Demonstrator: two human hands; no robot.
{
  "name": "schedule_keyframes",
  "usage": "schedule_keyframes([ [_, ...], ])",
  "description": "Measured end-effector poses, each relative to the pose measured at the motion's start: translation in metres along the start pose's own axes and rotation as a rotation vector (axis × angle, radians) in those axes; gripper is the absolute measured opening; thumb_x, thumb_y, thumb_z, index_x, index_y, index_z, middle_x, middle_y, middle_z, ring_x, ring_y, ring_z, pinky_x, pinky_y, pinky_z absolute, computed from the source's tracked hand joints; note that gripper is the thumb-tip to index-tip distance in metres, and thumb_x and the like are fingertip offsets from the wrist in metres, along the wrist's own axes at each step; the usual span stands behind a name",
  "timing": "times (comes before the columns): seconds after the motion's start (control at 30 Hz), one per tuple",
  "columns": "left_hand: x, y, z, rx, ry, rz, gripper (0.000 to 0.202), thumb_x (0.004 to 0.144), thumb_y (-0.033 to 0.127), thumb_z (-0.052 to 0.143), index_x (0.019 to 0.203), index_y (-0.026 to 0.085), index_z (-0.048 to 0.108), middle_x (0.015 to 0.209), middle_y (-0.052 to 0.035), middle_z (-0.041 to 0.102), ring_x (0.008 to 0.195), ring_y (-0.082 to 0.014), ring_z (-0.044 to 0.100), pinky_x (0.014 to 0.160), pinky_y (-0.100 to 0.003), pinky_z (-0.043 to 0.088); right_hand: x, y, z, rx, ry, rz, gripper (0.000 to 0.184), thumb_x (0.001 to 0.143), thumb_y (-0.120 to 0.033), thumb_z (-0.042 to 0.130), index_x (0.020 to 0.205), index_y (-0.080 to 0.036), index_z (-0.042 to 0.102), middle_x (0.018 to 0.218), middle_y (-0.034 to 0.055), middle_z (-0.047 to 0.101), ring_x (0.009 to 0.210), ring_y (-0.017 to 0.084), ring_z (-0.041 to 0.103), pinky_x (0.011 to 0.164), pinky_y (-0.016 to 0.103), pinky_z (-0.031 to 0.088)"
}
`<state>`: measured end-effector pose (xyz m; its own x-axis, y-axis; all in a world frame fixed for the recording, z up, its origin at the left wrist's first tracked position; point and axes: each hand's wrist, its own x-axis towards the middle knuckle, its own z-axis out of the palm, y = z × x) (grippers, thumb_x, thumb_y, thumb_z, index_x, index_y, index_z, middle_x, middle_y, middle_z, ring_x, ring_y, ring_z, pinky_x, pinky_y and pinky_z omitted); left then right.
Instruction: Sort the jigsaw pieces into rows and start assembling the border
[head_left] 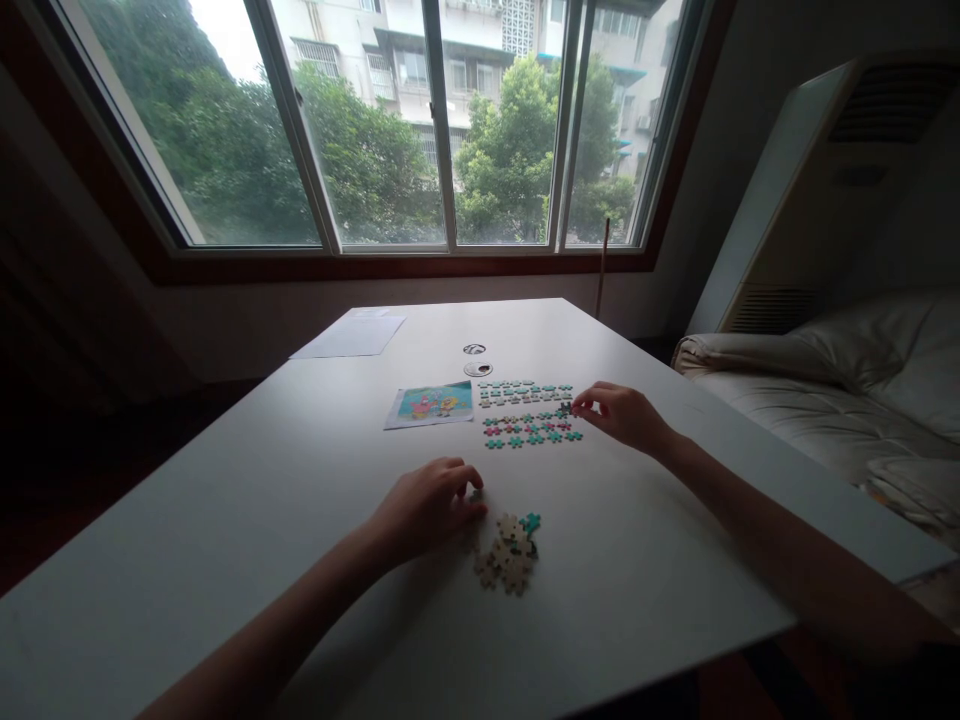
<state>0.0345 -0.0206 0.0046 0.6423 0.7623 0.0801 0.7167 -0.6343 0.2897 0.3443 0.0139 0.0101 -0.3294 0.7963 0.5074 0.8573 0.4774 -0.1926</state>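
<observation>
My left hand [424,507] rests on the white table [300,520] with fingers curled, its fingertips pinched on a small puzzle piece [475,492]. Just right of it lies a small heap of loose puzzle pieces [510,555], mostly face down. My right hand [622,413] reaches farther out, fingers pinched on a dark piece [564,408] at the right end of several rows of laid-out teal and pink puzzle pieces [529,415]. A colourful reference picture [433,403] lies left of the rows.
Two small round objects [475,360] sit beyond the rows. A sheet of paper [351,335] lies at the far left of the table. A big window stands behind. A sofa with cushions [840,380] is at the right.
</observation>
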Motion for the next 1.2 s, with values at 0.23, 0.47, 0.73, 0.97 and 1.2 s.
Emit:
schedule_keyframes([
  [0.23,0.000,-0.004,0.001,0.000,-0.017,0.010,0.016,0.079,0.026,0.050,0.091,0.024,0.062,0.084,-0.0012,0.060,0.075,-0.0172,0.056,0.063,-0.025,0.040,-0.002,0.044,0.016,0.067,-0.257,0.143,0.018,0.075,-0.035,0.055,0.078,-0.021,0.067,0.071,0.0005,0.064,0.059,0.011,0.054,0.056,0.021,0.038],
  [0.47,-0.001,-0.008,0.000,0.008,-0.023,-0.017,0.020,0.079,0.031,0.052,0.096,0.024,0.060,0.083,-0.0016,0.058,0.070,-0.0171,0.055,0.058,-0.025,0.038,-0.003,0.053,0.020,0.102,-0.312,0.156,0.022,0.073,-0.038,0.055,0.078,-0.020,0.068,0.071,0.0016,0.065,0.060,0.012,0.054,0.056,0.021,0.039],
  [0.73,0.001,-0.011,0.000,-0.071,-0.064,-0.024,0.020,0.078,0.030,0.051,0.094,0.023,0.061,0.083,-0.0021,0.057,0.070,-0.0168,0.054,0.062,-0.026,0.038,-0.005,0.051,0.016,0.083,-0.310,0.161,0.019,0.073,-0.034,0.055,0.079,-0.022,0.068,0.072,0.0003,0.065,0.062,0.012,0.056,0.056,0.021,0.039],
  [0.97,0.004,-0.021,0.008,-0.186,-0.100,-0.016,0.021,0.076,0.027,0.051,0.094,0.020,0.056,0.080,-0.0015,0.052,0.067,-0.0151,0.050,0.060,-0.024,0.038,-0.004,0.035,0.010,0.013,-0.280,0.128,0.016,0.075,-0.030,0.054,0.079,-0.022,0.066,0.075,0.0006,0.065,0.061,0.011,0.055,0.053,0.020,0.036],
  [1.2,0.000,-0.021,0.000,-0.275,-0.087,0.009,0.017,0.069,0.021,0.054,0.086,0.019,0.051,0.079,0.0003,0.050,0.069,-0.0146,0.047,0.060,-0.023,0.037,-0.002,-0.002,0.008,0.057,-0.236,-0.022,0.013,0.078,-0.026,0.053,0.079,-0.021,0.065,0.072,0.0008,0.063,0.061,0.011,0.054,0.055,0.020,0.037],
])
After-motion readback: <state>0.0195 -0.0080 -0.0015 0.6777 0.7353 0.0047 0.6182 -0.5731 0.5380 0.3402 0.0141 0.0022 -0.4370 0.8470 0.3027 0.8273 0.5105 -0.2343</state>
